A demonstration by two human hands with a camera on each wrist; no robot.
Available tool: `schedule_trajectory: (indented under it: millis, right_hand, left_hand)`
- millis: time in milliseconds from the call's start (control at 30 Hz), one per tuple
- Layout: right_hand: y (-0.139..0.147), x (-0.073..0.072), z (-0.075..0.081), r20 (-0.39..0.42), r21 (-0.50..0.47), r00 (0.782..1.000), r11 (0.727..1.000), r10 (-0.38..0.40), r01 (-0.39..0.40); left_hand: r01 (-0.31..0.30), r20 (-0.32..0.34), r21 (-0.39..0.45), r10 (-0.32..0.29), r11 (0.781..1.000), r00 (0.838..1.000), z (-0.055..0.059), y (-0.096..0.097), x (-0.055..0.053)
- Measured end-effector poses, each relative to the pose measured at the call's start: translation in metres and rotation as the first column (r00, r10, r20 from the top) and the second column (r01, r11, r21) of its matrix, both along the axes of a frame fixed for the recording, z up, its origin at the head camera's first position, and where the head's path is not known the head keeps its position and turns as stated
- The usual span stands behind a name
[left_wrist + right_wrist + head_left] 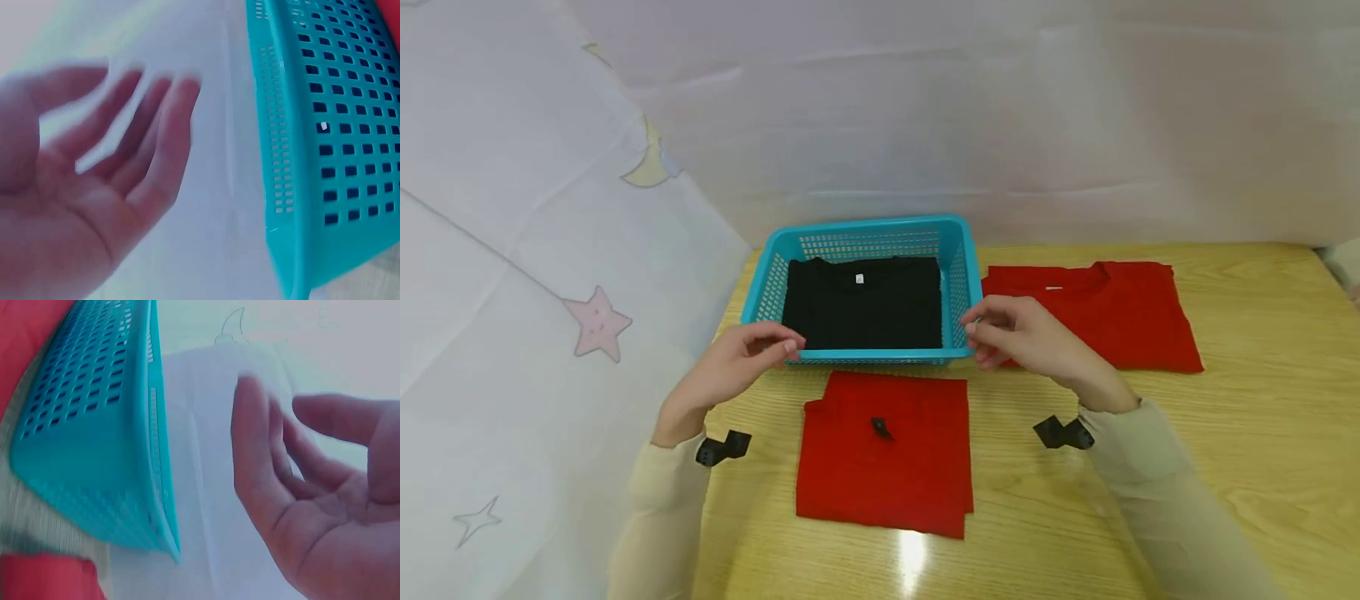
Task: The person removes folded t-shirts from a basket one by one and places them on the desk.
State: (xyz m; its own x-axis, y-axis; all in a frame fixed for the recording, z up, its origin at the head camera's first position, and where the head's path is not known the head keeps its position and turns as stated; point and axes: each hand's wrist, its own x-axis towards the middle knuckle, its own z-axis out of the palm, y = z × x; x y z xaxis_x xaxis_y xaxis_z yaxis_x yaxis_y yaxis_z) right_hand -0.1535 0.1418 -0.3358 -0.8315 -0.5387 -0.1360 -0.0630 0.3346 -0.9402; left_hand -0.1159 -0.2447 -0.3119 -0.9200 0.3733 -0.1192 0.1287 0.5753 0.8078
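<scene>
A turquoise plastic basket (pixel 880 355) stands at the back of the table with a folded black shirt (pixel 865 312) in it; a small white label shows at the neck. My left hand (pixel 741 358) hovers near the basket's front left corner, fingers loosely bent with nothing between them. In the left wrist view a gap separates that hand (pixel 106 162) from the rim. By the front right corner, my right hand (pixel 1018 333) has its fingers relaxed and holds nothing. The right wrist view shows this hand (pixel 312 487) apart from the basket wall (pixel 87 450).
In front of the basket lies a folded red shirt (pixel 880 483) with a small dark mark on it. Another folded red shirt (pixel 1142 325) lies to the right, partly behind my right hand. Pale patterned cloth (pixel 925 125) hangs behind and left of the wooden table (pixel 1262 467).
</scene>
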Motion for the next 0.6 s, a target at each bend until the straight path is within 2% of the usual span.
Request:
schedule_trajectory:
  millis: [100,167,233,367,433,500,600]
  right_hand:
    - [-0.011,-0.009,0.001,-0.054,-0.021,0.998,0.999,-0.040,0.039]
    - [-0.019,-0.015,-0.001,-0.066,-0.024,0.997,0.999,-0.046,0.045]
    - [-0.028,-0.021,-0.002,-0.060,-0.021,0.997,0.999,-0.050,0.049]
    - [-0.047,-0.031,-0.008,-0.007,-0.019,0.997,0.997,-0.072,0.072]
    - [-0.056,-0.035,-0.012,0.016,-0.025,0.996,0.995,-0.092,0.092]
    - [-0.063,-0.040,-0.016,0.045,-0.024,0.992,0.992,-0.119,0.120]
    - [-0.071,-0.049,-0.024,0.081,-0.012,0.984,0.987,-0.161,0.162]
  left_hand:
    - [-0.149,-0.023,-0.008,0.149,0.989,0.989,-0.002,0.009,-0.016]
    - [-0.214,-0.033,-0.009,0.213,0.977,0.976,-0.008,0.014,-0.028]
    - [-0.254,-0.064,-0.026,0.252,0.967,0.966,-0.013,0.018,-0.040]
    - [-0.313,-0.129,-0.089,0.301,0.946,0.945,-0.025,0.023,-0.058]
    - [-0.334,-0.140,-0.137,0.316,0.933,0.939,-0.031,0.025,-0.065]
    - [-0.339,-0.128,-0.187,0.319,0.922,0.939,-0.036,0.026,-0.071]
    - [-0.314,-0.087,-0.285,0.301,0.906,0.950,-0.043,0.026,-0.078]
